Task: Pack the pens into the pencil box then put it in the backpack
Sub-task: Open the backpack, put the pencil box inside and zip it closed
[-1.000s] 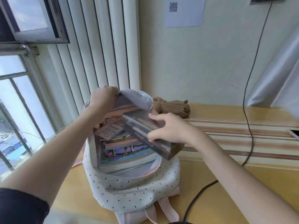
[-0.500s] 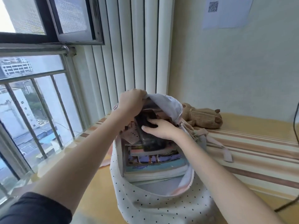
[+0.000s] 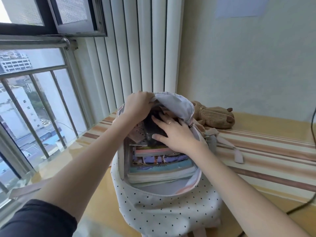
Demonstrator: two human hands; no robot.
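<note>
Yellow desk [image 3: 266,190]: left hand [image 3: 136,106] grips white polka-dot fabric backpack [image 3: 164,207] flap; right hand [image 3: 172,132], fingers flat, presses dark rigid pencil box [image 3: 150,129] inside; looks light, stiff, best pushed broadside.

A pale cream wall [image 3: 248,65] fills the upper right, with a sheet of paper [image 3: 241,6] taped high on it. Left of that hang white vertical blinds [image 3: 136,48]. Farther left, a dark-framed window [image 3: 51,16] stands ajar above metal bars [image 3: 34,100], with daylight and city buildings [image 3: 15,106] beyond. Below lies a yellow surface [image 3: 273,120] with a striped mat [image 3: 266,151], a brown plush toy [image 3: 215,117] and a black cable [image 3: 313,127].
</note>
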